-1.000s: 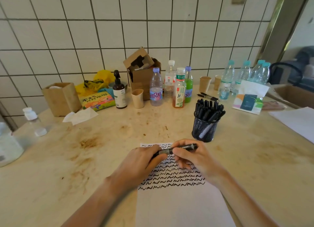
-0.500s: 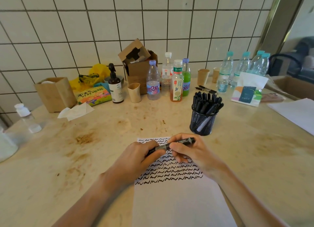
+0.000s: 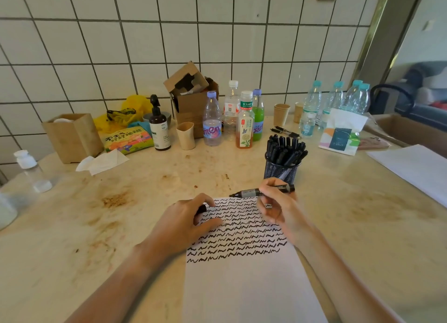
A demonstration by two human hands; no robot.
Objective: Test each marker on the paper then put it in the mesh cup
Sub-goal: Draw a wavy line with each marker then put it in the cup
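Cap [image 3: 202, 209] off marker [image 3: 251, 192] now.

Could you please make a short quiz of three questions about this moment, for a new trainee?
1. True or false: the marker in the right hand is uncapped.
2. What does the left hand hold? A) the marker's cap B) a bottle C) a tissue
3. Fill in: the mesh cup stands on the table just beyond the ____, and it holds many black markers.

Key:
1. True: the bare tip points left, above the top edge of the paper.
2. A: a small black cap shows between the curled fingers.
3. paper: the sheet with rows of black squiggles.
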